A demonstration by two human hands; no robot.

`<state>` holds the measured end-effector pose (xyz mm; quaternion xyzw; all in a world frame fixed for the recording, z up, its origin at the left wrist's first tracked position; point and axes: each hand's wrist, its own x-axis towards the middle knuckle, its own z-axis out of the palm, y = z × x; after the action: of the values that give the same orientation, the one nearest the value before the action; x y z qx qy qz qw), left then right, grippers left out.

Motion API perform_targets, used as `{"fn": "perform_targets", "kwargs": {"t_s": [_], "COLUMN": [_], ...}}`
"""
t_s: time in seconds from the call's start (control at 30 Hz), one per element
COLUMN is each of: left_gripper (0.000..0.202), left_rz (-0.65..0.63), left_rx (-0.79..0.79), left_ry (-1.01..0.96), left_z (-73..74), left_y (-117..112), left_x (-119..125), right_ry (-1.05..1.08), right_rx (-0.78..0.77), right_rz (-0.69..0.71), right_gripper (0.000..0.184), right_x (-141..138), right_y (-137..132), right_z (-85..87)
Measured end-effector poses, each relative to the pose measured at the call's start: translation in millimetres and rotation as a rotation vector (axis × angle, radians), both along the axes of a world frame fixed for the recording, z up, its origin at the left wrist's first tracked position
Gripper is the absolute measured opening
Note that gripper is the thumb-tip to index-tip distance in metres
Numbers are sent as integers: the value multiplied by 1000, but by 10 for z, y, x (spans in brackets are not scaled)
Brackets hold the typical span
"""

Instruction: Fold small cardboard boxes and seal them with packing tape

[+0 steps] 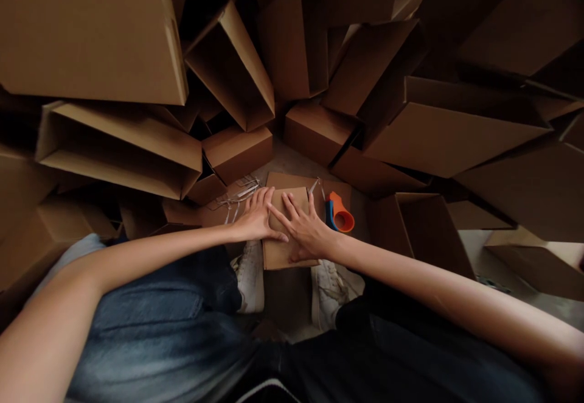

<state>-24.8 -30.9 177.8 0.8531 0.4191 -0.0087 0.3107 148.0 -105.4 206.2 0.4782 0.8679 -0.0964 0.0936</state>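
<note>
A small brown cardboard box (279, 255) sits between my shoes, its top panel facing up. My left hand (258, 217) rests along the left side of that panel, fingers stretched forward and thumb pointing across it. Spread flat over the right part of the box is my right hand (306, 226), its fingertips close to the left hand. Just right of the box lies an orange and blue tape dispenser (341, 213). Under and behind the box is another piece of brown cardboard (287, 180).
Open cardboard boxes crowd the front and both sides, among them a long one (123, 147) at left and a wide one (456, 138) at right. Thin whitish strips (241, 195) lie beyond my left hand. My white shoes (252, 278) flank the box.
</note>
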Motion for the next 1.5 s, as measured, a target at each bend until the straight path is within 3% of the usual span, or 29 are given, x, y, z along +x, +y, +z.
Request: {"fn": "perform_targets", "kwargs": {"t_s": [0.63,0.97,1.23,1.43,1.5], "left_gripper": [132,139,138,137,137], "left_rz": [7,13,20,11,6], "left_rx": [1,-12,0,-11,10], "left_ry": [-10,33,17,62,39], "left_z": [-13,25,29,50,33], "left_y": [18,9,19,5,-1], "left_x": [-3,12,20,34,29], "right_ry": [62,39,55,111,112], "right_rx": [-49,-52,-36,-30,-31], "right_rz": [-42,-44,-36,-52,-51], "right_gripper": [154,143,141,114,114], "right_x": [-12,7,30,66,63], "right_y": [50,88,109,153,139], "right_z": [84,175,125,197,185]}}
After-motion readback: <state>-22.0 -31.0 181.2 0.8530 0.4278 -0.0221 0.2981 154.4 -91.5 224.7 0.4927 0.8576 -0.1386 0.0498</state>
